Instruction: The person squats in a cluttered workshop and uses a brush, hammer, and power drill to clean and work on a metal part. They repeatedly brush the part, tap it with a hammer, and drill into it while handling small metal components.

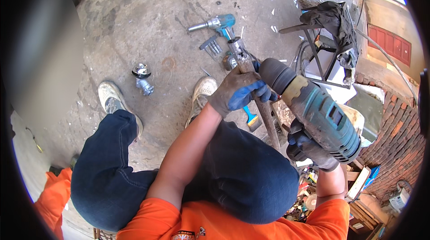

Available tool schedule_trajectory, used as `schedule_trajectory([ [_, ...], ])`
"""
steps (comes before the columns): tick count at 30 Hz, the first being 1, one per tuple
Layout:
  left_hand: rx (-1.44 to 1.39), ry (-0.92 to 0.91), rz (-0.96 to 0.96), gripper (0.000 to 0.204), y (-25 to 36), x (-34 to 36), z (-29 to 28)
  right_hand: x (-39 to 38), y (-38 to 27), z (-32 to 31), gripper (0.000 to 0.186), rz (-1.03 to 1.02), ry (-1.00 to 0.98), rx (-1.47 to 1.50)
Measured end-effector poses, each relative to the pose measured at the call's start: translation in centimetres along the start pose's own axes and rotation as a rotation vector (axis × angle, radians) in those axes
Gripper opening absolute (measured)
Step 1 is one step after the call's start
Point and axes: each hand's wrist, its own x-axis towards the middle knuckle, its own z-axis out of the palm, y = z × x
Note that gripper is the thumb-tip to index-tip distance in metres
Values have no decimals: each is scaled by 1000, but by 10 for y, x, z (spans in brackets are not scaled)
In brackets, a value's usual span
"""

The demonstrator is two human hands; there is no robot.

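My left hand (239,90), in a grey and blue work glove, is closed around a long worn brown handle (267,121). A scuffed metal head (237,46) caps its far end, and its near end runs down beside my right knee. In my gloved right hand (310,147) is a large teal power drill (320,113), held by its grip. Its thick dark front end (276,75) points up and left, close to my left fingers. Whether a bit is fitted I cannot tell. Part of my right hand is hidden behind the drill body.
A teal impact wrench (222,22) and several sockets in a holder (211,46) lie on the concrete. A blue brush (252,118) is by my right knee. A shiny domed metal part (141,73) sits between my shoes. Right: a metal-framed stand (320,51) and brick wall (394,141).
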Motion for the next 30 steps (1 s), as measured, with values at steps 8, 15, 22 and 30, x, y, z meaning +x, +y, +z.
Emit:
schedule_trajectory([
  [8,-11,57,-18,17,1,-1,2,-2,23,-10,36,-35,-10,-722],
  [15,96,12,58,20,-3,1,6,9,-29,-4,29,-143,17,-719],
  [22,288,34,-130,34,3,17,29,36,-146,-27,25,-243,15,-707],
  [30,266,83,-124,29,13,6,24,10,-155,-16,57,108,-28,-335],
])
